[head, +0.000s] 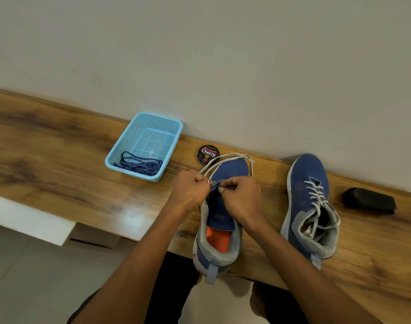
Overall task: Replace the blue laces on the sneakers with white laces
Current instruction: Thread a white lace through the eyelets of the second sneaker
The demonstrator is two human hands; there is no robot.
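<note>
One sneaker was already relaced, blue laces lay in the basket, and both hands, left and right, pinched the white lace at the second sneaker's lowest eyelets.

Two bare forearms enter from the near edge, one on the left and one on the right, and no sleeve shows on either along the whole visible length. No watch, band or ring can be seen on the wrists or on the left hand and right hand. The fingers are bare, with short, pale nails visible at a few tips. Between and beneath the forearms, at the near edge, dark clothing covers the lap and thighs; it looks black or very dark, and its cut cannot be told. No markings or logos show on it.
</note>
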